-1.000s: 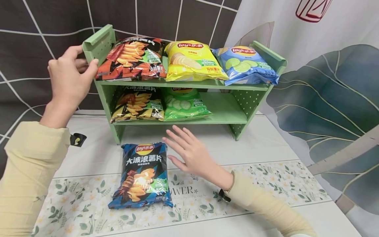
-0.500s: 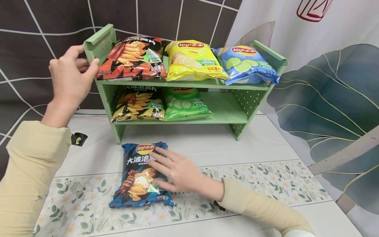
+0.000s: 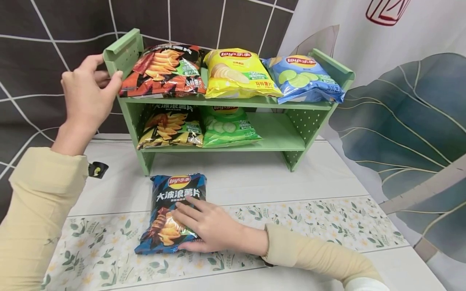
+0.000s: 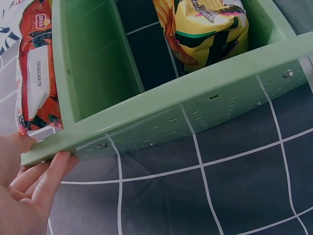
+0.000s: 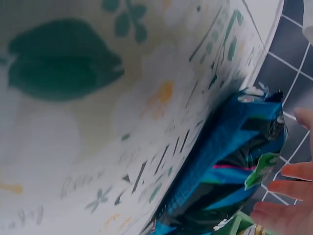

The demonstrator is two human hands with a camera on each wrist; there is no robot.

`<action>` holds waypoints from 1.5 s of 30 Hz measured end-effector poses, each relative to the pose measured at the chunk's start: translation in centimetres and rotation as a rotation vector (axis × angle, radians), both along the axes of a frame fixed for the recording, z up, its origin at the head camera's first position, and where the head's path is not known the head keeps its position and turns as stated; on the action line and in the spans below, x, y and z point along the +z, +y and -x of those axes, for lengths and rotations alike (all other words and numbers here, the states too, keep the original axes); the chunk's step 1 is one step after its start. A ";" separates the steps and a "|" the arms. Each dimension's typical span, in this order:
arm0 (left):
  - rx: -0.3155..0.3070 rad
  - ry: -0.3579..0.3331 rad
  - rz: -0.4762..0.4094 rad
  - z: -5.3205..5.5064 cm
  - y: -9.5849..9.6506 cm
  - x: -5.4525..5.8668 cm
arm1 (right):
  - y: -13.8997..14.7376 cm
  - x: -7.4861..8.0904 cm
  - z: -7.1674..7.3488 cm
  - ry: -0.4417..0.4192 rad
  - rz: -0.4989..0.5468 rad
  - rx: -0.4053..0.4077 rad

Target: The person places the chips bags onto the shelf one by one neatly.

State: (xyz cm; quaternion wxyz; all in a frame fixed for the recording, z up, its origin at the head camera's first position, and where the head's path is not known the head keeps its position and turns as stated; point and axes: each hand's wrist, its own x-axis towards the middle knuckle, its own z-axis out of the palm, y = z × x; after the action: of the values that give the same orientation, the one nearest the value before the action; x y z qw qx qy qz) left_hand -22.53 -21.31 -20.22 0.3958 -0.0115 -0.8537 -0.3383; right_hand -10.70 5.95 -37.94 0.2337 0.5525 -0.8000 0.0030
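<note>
My left hand (image 3: 87,97) grips the upper left side panel of a green two-tier shelf (image 3: 274,133). In the left wrist view, thumb and fingers sit on either side of the panel's end (image 4: 171,98). A blue-and-black bag of potato chips (image 3: 160,220) lies face up on the table in front of the shelf. Over its right half spreads my right hand (image 3: 212,226), fingers extended and thumb near the lower edge. The right wrist view shows the same chip bag (image 5: 220,181) with the fingers (image 5: 291,188) beside it; whether they touch is hard to tell.
On the top tier lie a red chip bag (image 3: 164,74), a yellow one (image 3: 238,74) and a light blue one (image 3: 303,79). Below are a black-and-gold bag (image 3: 171,127) and a green bag (image 3: 229,127), at left and centre. A floral strip (image 3: 313,226) crosses the white table.
My right hand has moved left and down from beside the blue-and-black chip bag to over its right half. The left hand keeps its grip on the shelf.
</note>
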 end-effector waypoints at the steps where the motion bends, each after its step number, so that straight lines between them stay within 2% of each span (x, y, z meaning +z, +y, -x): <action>1: 0.000 0.002 0.000 0.0 0.0 0.0 | 0.0 -0.1 -0.1 -0.009 -0.010 -0.006; 11: -0.001 0.000 -0.001 0.0 0.0 0.0 | -0.3 -0.6 -0.7 -0.004 -0.143 -0.075; 19: 0.001 -0.003 -0.004 0.1 0.0 0.1 | -0.6 -1.0 -1.1 -0.025 -0.169 -0.086; 31: 0.006 -0.015 -0.006 0.0 0.0 0.1 | -0.8 -1.0 -1.7 -0.008 -0.248 -0.127; 45: 0.006 -0.015 -0.010 0.1 0.0 0.1 | -0.8 -0.7 -1.3 -0.010 -0.189 -0.134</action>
State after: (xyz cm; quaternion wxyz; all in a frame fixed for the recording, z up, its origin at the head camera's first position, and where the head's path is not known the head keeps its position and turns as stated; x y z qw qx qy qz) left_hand -22.60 -21.36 -20.16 0.3907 -0.0045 -0.8549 -0.3414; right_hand -9.41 5.16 -38.63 0.1764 0.5173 -0.8331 -0.0852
